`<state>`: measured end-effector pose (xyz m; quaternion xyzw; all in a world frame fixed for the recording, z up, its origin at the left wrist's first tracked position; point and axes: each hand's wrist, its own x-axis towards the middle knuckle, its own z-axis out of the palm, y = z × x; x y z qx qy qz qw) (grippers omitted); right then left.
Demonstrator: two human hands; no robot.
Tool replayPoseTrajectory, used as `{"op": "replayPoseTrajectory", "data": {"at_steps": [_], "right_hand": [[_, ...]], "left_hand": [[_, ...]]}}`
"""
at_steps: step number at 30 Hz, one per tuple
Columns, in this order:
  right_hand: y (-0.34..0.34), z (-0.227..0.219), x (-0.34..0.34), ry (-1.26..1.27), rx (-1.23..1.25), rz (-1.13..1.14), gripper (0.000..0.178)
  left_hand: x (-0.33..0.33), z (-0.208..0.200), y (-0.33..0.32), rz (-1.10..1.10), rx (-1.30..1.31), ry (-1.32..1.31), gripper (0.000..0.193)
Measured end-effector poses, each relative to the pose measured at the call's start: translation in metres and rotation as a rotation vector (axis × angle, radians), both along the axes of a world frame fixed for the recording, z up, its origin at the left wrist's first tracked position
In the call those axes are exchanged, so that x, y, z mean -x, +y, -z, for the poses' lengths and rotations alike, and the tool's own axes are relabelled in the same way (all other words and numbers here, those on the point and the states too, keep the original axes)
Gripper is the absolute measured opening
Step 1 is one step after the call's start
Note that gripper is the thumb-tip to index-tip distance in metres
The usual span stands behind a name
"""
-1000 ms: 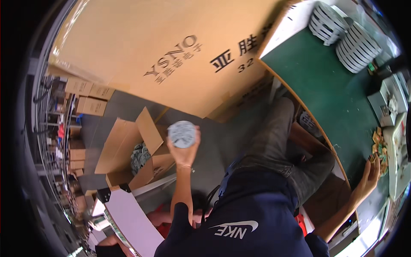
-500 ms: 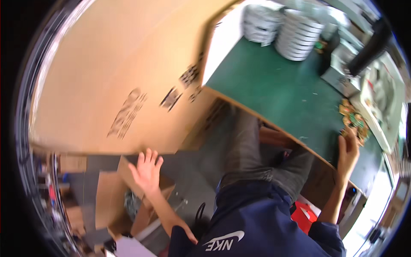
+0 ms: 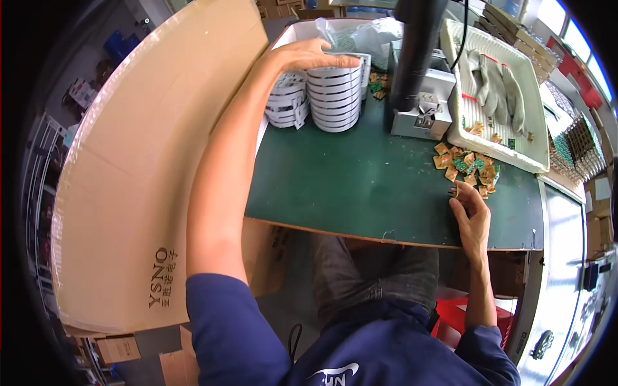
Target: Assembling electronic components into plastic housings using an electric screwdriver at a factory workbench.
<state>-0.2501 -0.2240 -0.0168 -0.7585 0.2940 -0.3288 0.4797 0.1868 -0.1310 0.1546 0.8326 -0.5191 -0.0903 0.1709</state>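
Note:
Over the nearer of two stacks of white round plastic parts (image 3: 334,96), at the back left of the green bench, my left hand (image 3: 315,58) reaches with fingers stretched out. It lies across the top of that stack; whether it grips the uppermost part is unclear. My right hand (image 3: 473,209) is closed in a pinch near the bench's front edge, on a small tan circuit board (image 3: 455,192) with dark pins. Just beyond it spreads a loose pile of small tan and green circuit boards (image 3: 465,164). The second white stack (image 3: 286,101) stands to the left.
A large cardboard sheet (image 3: 135,167) rises along the left side. Behind the bench top (image 3: 335,180) stand a grey metal device (image 3: 421,119) and a dark upright post (image 3: 415,58). At right, a white tray (image 3: 537,138) holds grey gloves (image 3: 502,90). Clear bags (image 3: 367,42) lie at the back.
My left hand has gone from low beside the cardboard up to the white stack. My right hand stays by the board pile. The view has turned toward the bench.

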Motion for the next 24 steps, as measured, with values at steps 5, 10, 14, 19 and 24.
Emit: {"op": "replayPoseTrajectory", "data": {"at_steps": [5,10,14,19,24], "right_hand": [[-0.002,0.002,-0.001,-0.019,-0.033,0.020,0.038],[-0.006,0.006,0.003,-0.034,-0.067,0.014,0.039],[-0.004,0.003,0.003,-0.042,-0.050,0.015,0.038],[-0.002,0.004,-0.001,0.006,0.002,-0.004,0.038],[-0.001,0.004,-0.001,0.022,-0.004,0.020,0.038]], "left_hand": [[-0.006,0.014,-0.018,0.059,-0.026,0.051,0.117],[0.020,0.002,0.039,0.013,0.527,0.238,0.094],[0.072,0.039,0.090,0.213,0.985,1.261,0.075],[0.126,0.103,0.124,0.221,0.996,1.813,0.090],[0.148,0.140,0.115,0.313,0.960,1.859,0.094]]}}
